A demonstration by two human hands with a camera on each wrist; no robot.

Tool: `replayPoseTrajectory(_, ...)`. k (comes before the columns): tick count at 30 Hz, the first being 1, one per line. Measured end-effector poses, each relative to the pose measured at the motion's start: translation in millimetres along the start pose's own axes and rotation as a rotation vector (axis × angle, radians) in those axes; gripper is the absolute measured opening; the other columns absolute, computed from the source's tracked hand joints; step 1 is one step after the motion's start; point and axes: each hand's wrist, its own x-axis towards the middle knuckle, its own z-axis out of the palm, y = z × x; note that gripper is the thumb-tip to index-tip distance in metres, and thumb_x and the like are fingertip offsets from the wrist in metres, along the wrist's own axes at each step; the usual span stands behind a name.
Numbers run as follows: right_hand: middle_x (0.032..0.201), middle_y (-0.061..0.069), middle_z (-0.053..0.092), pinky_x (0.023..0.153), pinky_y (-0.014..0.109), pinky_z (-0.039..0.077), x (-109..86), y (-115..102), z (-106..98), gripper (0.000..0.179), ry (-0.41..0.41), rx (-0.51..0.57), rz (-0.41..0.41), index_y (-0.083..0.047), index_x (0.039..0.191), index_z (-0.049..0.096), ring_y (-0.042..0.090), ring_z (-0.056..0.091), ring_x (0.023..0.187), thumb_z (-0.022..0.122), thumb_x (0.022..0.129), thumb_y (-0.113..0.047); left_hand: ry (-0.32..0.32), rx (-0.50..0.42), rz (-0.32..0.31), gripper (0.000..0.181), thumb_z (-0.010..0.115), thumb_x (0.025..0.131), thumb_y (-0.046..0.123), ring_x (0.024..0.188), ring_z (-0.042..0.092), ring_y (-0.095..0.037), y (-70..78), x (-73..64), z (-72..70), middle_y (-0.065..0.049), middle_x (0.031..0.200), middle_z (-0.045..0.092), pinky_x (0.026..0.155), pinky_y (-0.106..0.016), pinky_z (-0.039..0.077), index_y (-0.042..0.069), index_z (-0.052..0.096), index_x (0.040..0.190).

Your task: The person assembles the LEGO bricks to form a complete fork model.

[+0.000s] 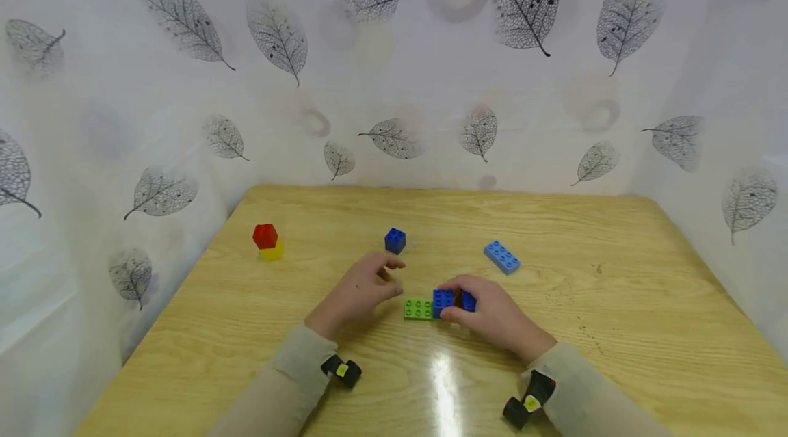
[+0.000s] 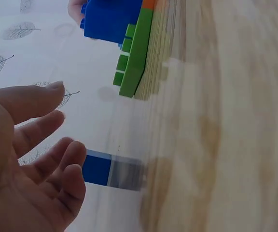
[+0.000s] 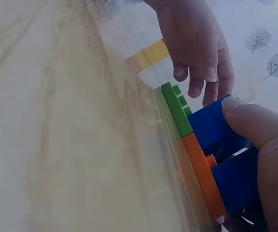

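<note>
My right hand (image 1: pixel 496 314) pinches a dark blue toy building block (image 1: pixel 442 302) between thumb and fingers. That block sits across the seam where a flat green brick (image 1: pixel 417 310) meets a flat orange brick (image 3: pixel 204 175); the two lie end to end on the table. On the orange one stands a second dark blue block (image 3: pixel 237 180), partly covered by the right hand. My left hand (image 1: pixel 362 290) hovers just left of the green brick, fingers loosely bent, holding nothing. Most of the orange brick is hidden in the head view.
Beyond the left hand stands another blue block (image 1: pixel 395 241). A lighter blue brick (image 1: pixel 501 257) lies farther back on the right. At the left, a red block (image 1: pixel 265 236) is by a yellow block (image 1: pixel 272 251). The wooden table (image 1: pixel 615 273) meets a leaf-patterned covering (image 1: pixel 431 81) behind.
</note>
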Motion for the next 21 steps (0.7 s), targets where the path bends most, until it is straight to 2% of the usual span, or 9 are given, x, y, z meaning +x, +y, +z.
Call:
replayPoseTrajectory(5,0.128,-0.006,0.064,0.096,0.050,0.048,-0.1,1.3,-0.4,0.049,0.007,-0.002,-0.012,-0.027,0.130,0.067,0.020,0.059,0.117,0.069,0.090,-0.056,0.075,0.029,0.007,0.043,0.074,0.094,0.022,0.121,0.053,-0.024,1.2,8.8,-5.8,-0.003,0.139,0.049,0.096,-0.049,0.048,0.015,0.061,0.135)
replayPoseTrajectory(12,0.129,-0.006,0.063,0.096,0.049,0.049,-0.7,2.4,-0.5,0.047,0.001,-0.001,0.000,-0.030,0.129,0.066,0.020,0.059,0.116,0.070,0.090,-0.056,0.161,0.029,0.001,0.049,0.075,0.092,0.017,0.125,0.050,-0.028,-1.9,27.5,-15.2,-0.005,0.140,0.049,0.100,-0.049,0.046,0.016,0.058,0.138)
replayPoseTrajectory(15,0.129,-0.007,0.063,0.096,0.049,0.049,-0.8,2.3,-1.0,0.047,-0.002,0.002,0.007,-0.031,0.129,0.066,0.020,0.059,0.117,0.070,0.090,-0.056,0.160,0.022,-0.011,0.055,0.075,0.093,0.018,0.128,0.049,-0.028,-5.5,38.3,-19.4,-0.006,0.144,0.047,0.102,-0.049,0.045,0.015,0.054,0.143)
replayPoseTrajectory(21,0.127,-0.009,0.063,0.095,0.047,0.049,0.0,3.6,0.0,0.047,-0.009,0.005,-0.002,-0.031,0.129,0.066,0.017,0.059,0.115,0.069,0.090,-0.056,0.110,0.020,-0.037,0.064,0.074,0.093,0.018,0.130,0.049,-0.028,-14.9,53.2,-24.0,-0.008,0.150,0.045,0.106,-0.049,0.042,0.014,0.047,0.150)
